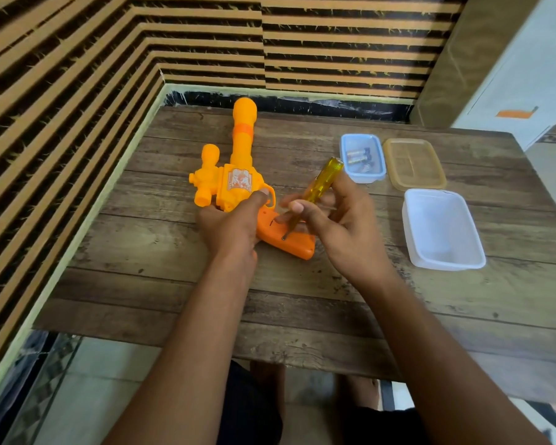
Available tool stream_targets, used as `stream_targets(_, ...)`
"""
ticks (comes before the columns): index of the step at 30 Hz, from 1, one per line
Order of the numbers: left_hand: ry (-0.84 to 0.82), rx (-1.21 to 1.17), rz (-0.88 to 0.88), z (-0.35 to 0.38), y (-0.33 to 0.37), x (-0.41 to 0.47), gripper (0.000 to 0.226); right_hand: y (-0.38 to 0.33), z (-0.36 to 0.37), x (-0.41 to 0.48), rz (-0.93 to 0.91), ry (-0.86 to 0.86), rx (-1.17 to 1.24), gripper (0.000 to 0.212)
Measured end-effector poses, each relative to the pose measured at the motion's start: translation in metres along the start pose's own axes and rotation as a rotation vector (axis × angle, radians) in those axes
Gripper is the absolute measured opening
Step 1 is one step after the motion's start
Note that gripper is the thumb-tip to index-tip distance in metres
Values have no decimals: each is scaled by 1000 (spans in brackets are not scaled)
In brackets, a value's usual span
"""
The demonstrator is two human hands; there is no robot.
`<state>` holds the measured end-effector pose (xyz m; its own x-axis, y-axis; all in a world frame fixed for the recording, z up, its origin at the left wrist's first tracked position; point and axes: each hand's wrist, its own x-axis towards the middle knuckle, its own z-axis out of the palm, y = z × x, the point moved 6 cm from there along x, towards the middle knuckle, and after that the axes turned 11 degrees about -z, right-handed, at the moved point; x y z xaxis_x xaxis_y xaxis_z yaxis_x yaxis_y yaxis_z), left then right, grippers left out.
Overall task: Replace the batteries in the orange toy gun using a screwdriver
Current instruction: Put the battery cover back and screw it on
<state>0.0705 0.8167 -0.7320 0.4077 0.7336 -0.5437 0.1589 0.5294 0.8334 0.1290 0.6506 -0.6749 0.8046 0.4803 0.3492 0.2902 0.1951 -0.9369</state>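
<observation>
The orange toy gun [238,162] lies on its side on the wooden table [302,300], barrel pointing away from me, darker orange grip [289,242] toward me. My left hand [233,224] grips the gun's body just above the grip. My right hand [331,220] holds a screwdriver [321,183] with a clear yellow handle, tilted, its metal tip set in a screw hole on the grip. A small blue-rimmed box [377,175] to the right holds batteries [360,157].
A tan lid [414,163] lies beside the small box. A larger white plastic container [443,229] stands at the right of the table. Striped walls close in at the back and left; the table's near edge runs below my forearms.
</observation>
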Motion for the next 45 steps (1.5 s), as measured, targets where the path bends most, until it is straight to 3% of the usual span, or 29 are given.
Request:
stream_targets(6, 17, 12, -22, 0, 0, 1, 66, -13, -4, -3, -147, 19, -241, 37)
stream_targets(10, 17, 22, -11, 0, -1, 0, 68, -29, 2, -3, -303, -43, -366, 62)
stream_targets(18, 7, 21, -8, 0, -1, -1, 60, -40, 2, -1, -461, -24, -373, 23)
stream_targets(22, 9, 12, -14, 0, 0, -1, 60, -41, -4, 1, -474, 42, -326, 27)
stream_targets(26, -7, 8, -21, 1, 0, -1, 61, -46, -6, -1, -513, 104, -424, 24)
stream_targets(34, -33, -13, -10, 2, -1, 1, 62, -52, 3, 1, -573, 45, -356, 22)
stream_targets(38, -45, -23, -1, 3, 0, -1, 58, -54, 6, 0, -599, 79, -447, 28)
stream_targets(45, -37, -6, -16, 3, -1, 2, 58, -54, 3, 3, -520, -97, -287, 30)
